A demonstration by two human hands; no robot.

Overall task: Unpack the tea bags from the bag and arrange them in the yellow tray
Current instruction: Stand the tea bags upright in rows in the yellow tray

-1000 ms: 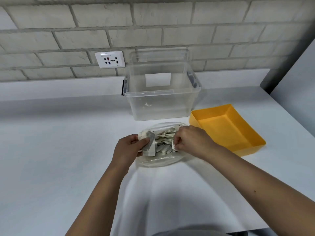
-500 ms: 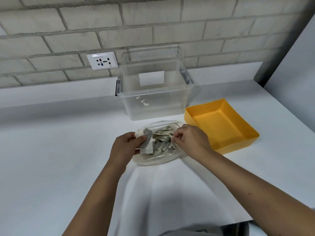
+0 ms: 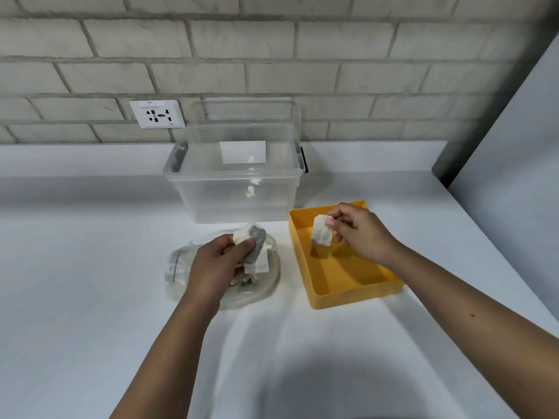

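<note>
In the head view, right of centre, my right hand pinches one tea bag between thumb and fingertips, hanging above the far left corner of the yellow tray, whose floor looks bare. Left of centre, my left hand is closed around a small bundle of tea bags above the clear bag lying on the white table. I judge it best to lower the single one flat into that corner, edges square to the walls, leaving room for neat rows.
</note>
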